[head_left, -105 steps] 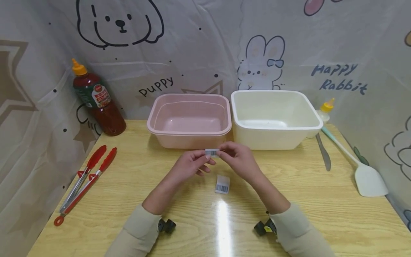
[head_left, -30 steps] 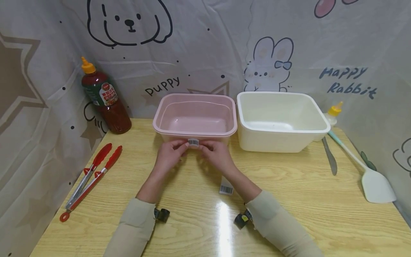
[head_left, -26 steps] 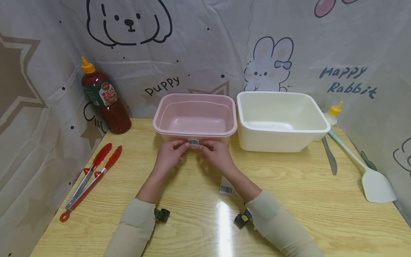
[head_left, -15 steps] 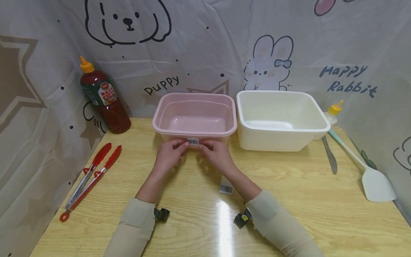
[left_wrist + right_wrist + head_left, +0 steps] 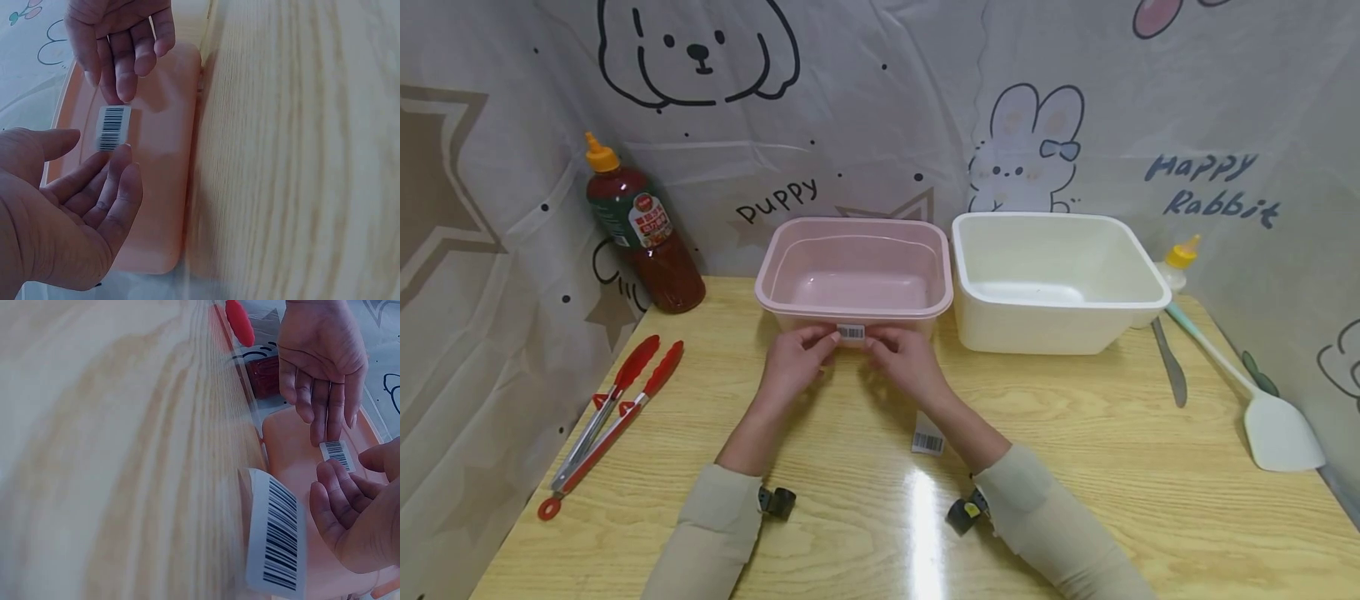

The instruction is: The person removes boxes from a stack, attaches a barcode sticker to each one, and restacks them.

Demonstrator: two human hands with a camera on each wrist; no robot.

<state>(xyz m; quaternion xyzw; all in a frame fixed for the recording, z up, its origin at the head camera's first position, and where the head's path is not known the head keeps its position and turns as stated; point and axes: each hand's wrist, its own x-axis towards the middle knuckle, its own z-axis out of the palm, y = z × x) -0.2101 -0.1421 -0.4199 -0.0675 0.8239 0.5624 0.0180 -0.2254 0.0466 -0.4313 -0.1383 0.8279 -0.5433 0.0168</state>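
Observation:
A small white barcode label (image 5: 851, 332) lies flat on the front wall of the pink bin (image 5: 854, 313), just under the rim. My left hand (image 5: 793, 362) touches the label's left end with its fingertips. At the opposite end are the fingertips of my right hand (image 5: 912, 364). Both wrist views show the fingers nearly straight and the thumbs lifted away from the label (image 5: 114, 128). A folded paper with another barcode (image 5: 278, 534) rests on the table, partly hidden by my right forearm in the head view.
Right of the pink bin stands a cream bin (image 5: 1037, 333). Red-tipped tongs (image 5: 610, 425) and a sauce bottle (image 5: 643, 225) are at the left. A small yellow-capped bottle (image 5: 1180, 257), a spreading knife (image 5: 1171, 367) and a white spatula (image 5: 1283, 433) lie along the right.
Both hands have carried the label from above the table to the pink bin's front wall. In the last second, its curved ends have flattened while the hands stayed almost still.

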